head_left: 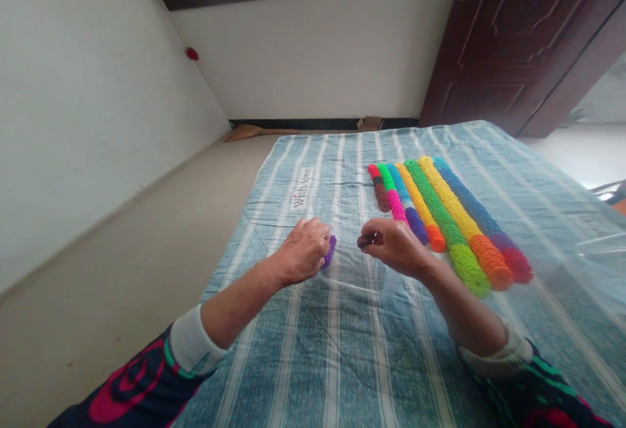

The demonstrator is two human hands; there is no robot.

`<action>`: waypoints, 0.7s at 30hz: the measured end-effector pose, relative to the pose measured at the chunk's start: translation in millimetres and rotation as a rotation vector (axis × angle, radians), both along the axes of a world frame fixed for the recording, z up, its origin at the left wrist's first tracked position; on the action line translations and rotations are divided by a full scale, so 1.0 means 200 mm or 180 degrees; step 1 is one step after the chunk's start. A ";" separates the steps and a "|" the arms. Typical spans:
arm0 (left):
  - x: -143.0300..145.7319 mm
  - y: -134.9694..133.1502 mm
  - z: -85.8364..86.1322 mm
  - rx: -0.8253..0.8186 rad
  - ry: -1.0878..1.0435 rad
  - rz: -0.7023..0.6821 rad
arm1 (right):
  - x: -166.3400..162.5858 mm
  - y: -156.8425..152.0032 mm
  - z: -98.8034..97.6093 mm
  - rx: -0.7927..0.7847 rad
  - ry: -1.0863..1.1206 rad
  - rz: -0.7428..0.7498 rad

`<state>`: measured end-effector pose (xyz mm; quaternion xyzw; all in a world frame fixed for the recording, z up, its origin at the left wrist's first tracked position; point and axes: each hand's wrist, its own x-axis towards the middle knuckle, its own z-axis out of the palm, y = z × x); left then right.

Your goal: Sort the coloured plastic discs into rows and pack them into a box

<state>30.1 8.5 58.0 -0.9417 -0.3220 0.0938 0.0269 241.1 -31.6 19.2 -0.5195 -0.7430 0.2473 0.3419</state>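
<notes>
My left hand (304, 250) is closed around a short purple stack of thin notched discs (329, 253), partly hidden by the fingers. Between the thumb and fingers of my right hand (400, 246) is a small dark brown disc-like piece (366, 240); whether there is more than one I cannot tell. A gap separates the two hands above the striped cloth. Just beyond my right hand lie several long rows of stacked discs, among them a green row (433, 196), a yellow row (452, 203) and a blue row (472, 203). The nearest one is red, black and brown (380, 188).
The blue-and-white striped cloth (303, 350) covers the bed-like surface, with a "With love" print (302, 188) at its left. Clear plastic (604, 252) lies at the right. Behind stand a white wall (317, 56) and a dark red door (513, 43); a broom (249, 132) rests on the floor.
</notes>
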 end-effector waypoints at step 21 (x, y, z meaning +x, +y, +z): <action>0.01 0.01 -0.03 0.0280 0.0012 -0.0076 | 0.00 0.01 0.00 -0.0005 -0.0040 0.0066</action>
